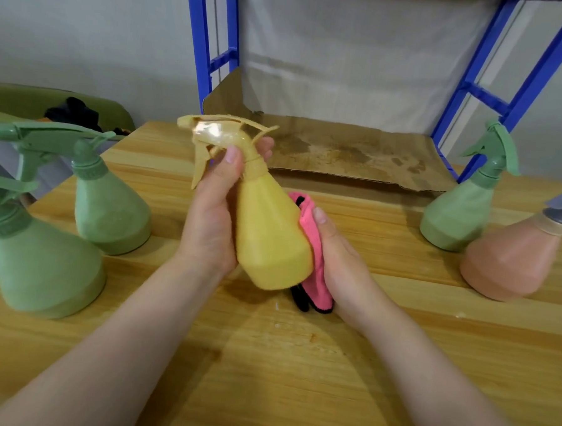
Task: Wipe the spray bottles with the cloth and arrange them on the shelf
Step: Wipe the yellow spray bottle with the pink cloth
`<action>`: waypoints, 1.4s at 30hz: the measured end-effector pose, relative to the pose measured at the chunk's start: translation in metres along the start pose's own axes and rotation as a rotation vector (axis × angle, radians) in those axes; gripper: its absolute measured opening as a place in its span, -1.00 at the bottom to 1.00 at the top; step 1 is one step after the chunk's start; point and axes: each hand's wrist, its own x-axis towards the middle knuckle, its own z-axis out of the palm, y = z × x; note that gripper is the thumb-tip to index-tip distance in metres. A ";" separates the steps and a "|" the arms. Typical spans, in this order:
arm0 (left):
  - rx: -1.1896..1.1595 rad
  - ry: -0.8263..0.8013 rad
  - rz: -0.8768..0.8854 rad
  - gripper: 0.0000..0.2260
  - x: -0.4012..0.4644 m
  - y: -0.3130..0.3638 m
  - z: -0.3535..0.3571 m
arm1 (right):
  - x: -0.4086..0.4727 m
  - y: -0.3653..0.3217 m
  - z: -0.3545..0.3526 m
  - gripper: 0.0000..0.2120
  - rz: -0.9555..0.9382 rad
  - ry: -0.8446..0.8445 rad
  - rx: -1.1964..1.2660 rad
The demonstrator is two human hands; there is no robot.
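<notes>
hands (208,215) hold yellow bottle (272,232), pink cloth (316,266) against it.

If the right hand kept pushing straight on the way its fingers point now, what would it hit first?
The right hand points up and left, with the pink cloth already against the yellow spray bottle. It would simply press cloth into the bottle's side. Beyond that is the left hand, holding the bottle's neck.

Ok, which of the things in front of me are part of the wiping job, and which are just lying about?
Part of the job:
yellow spray bottle, held by left hand
pink cloth, in right hand
three green spray bottles
peach spray bottle
blue shelf

Lying about:
stained cardboard sheet
green chair, dark item on it
</notes>
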 end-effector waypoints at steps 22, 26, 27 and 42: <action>0.336 -0.449 -0.428 -0.30 -0.008 -0.014 0.003 | -0.001 0.002 -0.008 -0.64 -0.313 0.066 0.058; 0.441 -0.438 -0.407 -0.53 0.000 -0.014 0.006 | 0.001 0.000 -0.010 -0.67 -0.331 0.172 0.010; 0.453 -0.424 -0.387 -0.55 0.001 -0.014 0.006 | 0.001 -0.001 -0.012 -0.69 -0.349 0.211 -0.013; 0.164 -0.291 -0.073 -0.72 -0.023 -0.026 0.020 | 0.001 0.009 -0.001 -0.56 -0.579 0.488 -0.752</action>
